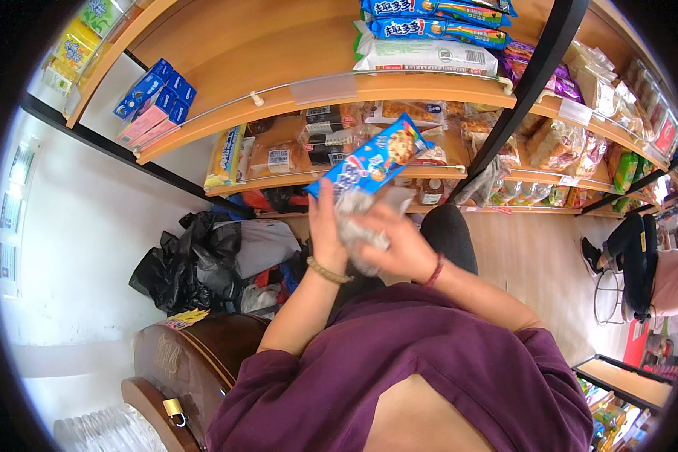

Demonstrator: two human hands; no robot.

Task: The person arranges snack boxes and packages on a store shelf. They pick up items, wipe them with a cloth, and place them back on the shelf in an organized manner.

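A blue cookie packet (376, 158) with a cookie picture and printed writing slants up in front of the shelves. My left hand (326, 226) holds it near its lower end, the thumb or a finger along its edge. In my right hand (392, 240) is a crumpled greyish-white cloth (357, 217), which lies against the packet's lower end and hides part of it. Both the right hand and the cloth are blurred. Similar blue packets (438, 31) are stacked on the upper wooden shelf (248, 73), on top of a white biscuit bag (429, 57).
Small blue and pink boxes (158, 101) stand at the shelf's left end. Packaged bread (274, 158) fills the shelf below. Black plastic bags (186, 265) lie on the floor at left, near a brown wooden barrel (203, 350). Another person (638, 265) sits at right.
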